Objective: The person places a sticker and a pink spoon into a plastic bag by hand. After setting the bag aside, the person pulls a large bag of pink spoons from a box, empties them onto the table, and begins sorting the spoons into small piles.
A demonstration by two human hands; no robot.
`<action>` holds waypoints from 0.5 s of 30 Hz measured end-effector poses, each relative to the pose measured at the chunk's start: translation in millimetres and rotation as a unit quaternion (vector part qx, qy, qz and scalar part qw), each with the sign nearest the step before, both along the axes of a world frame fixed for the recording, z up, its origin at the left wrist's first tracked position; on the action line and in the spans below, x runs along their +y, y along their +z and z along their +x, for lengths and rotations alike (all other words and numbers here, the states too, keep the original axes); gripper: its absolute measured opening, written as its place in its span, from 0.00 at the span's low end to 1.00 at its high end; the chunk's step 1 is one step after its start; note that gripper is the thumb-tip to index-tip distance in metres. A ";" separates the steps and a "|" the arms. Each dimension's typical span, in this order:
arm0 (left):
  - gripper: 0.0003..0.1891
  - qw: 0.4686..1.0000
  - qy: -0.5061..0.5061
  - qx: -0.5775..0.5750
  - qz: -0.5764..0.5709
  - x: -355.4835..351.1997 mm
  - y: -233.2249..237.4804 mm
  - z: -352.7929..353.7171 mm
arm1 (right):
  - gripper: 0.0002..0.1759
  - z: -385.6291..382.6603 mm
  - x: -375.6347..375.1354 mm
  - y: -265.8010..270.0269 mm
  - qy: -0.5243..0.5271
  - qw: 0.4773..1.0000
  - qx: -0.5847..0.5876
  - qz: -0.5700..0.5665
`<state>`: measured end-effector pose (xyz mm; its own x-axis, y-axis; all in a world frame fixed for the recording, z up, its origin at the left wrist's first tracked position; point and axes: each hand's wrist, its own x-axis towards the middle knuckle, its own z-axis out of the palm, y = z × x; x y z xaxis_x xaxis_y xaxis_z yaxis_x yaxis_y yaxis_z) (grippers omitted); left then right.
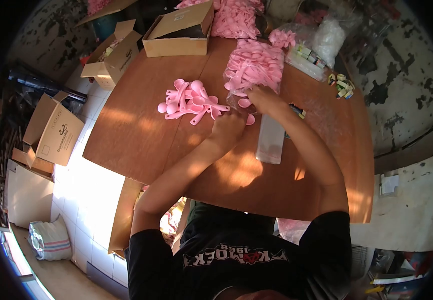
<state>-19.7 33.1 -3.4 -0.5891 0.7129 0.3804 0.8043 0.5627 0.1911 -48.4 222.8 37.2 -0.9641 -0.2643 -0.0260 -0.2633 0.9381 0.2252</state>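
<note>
My left hand (228, 127) is closed at the right side of a loose pile of pink plastic spoons (191, 101). What its fingers hold is hidden; a pink spoon bowl (250, 119) shows just beside them. My right hand (264, 98) has its fingers curled at the near end of a clear plastic bag (255, 65) packed with pink spoons. Another spoon (244, 103) lies between my two hands, near crumpled clear plastic. Under my right forearm lies a flat stack of clear plastic sleeves (270, 140).
The brown table (141, 135) carries an open cardboard box (176, 32) at the back left. More bagged pink spoons (235, 20), a bag of clear plastic (329, 40) and small labels (341, 86) lie at the back. Cartons (59, 129) stand on the floor to the left.
</note>
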 end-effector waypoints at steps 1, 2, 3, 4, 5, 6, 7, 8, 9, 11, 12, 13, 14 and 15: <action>0.24 1.000 0.007 -0.019 -0.015 2.2 0.1 -0.4 | 0.24 -2.8 1.6 -2.0 -0.012 1.000 0.005 -0.024; 0.24 1.000 0.006 -0.019 -0.015 3.0 -0.5 -0.5 | 0.24 -5.5 3.6 -4.2 -0.023 0.998 0.009 -0.050; 0.23 0.999 0.004 -0.037 -0.019 1.9 1.8 -0.1 | 0.24 -8.0 3.6 -1.8 -0.023 0.998 0.009 -0.049; 0.21 0.998 0.001 -0.055 -0.024 -0.1 4.0 0.2 | 0.22 -11.2 3.4 0.9 -0.033 0.999 -0.017 -0.034; 0.21 0.998 0.002 -0.055 -0.025 -4.0 5.5 2.4 | 0.21 -12.3 2.3 2.3 -0.042 0.998 -0.044 -0.019; 0.20 0.997 -0.015 -0.073 -0.024 -9.7 7.7 5.8 | 0.21 -12.5 3.1 1.8 -0.040 0.998 -0.043 -0.019; 0.18 0.995 -0.032 -0.090 -0.023 -15.6 10.4 8.4 | 0.23 -12.8 4.9 2.2 -0.036 0.998 -0.031 -0.031; 0.18 0.995 -0.030 -0.089 -0.023 -21.8 12.2 10.6 | 0.25 -13.0 6.3 2.1 -0.033 0.998 -0.019 -0.044; 0.17 0.996 -0.050 -0.073 -0.004 -28.4 13.6 13.3 | 0.25 -11.6 6.0 2.8 -0.031 0.998 -0.018 -0.044; 0.16 0.996 -0.071 -0.057 0.015 -44.0 21.8 22.3 | 0.28 -5.8 5.8 3.7 -0.078 0.994 -0.025 -0.078; 0.18 0.990 -0.076 -0.108 0.050 -54.1 31.6 29.4 | 0.28 -5.0 7.7 1.4 -0.077 0.994 -0.024 -0.077; 0.19 0.980 -0.081 -0.159 0.084 -63.3 41.3 36.3 | 0.28 -4.4 9.9 -2.9 -0.052 0.996 -0.008 -0.069; 0.19 0.980 -0.081 -0.159 0.085 -71.2 51.9 42.7 | 0.27 -3.9 12.4 -6.8 -0.028 0.998 0.008 -0.060; 0.18 0.970 -0.080 -0.197 0.117 -78.7 62.3 48.7 | 0.27 -1.5 12.4 -7.6 -0.027 0.998 0.007 -0.060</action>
<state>29.0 -45.6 58.9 -0.6101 0.7288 0.3110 0.7166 0.3401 0.6089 -49.9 235.2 29.6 -0.9768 -0.2134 0.0159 -0.2103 0.9711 0.1130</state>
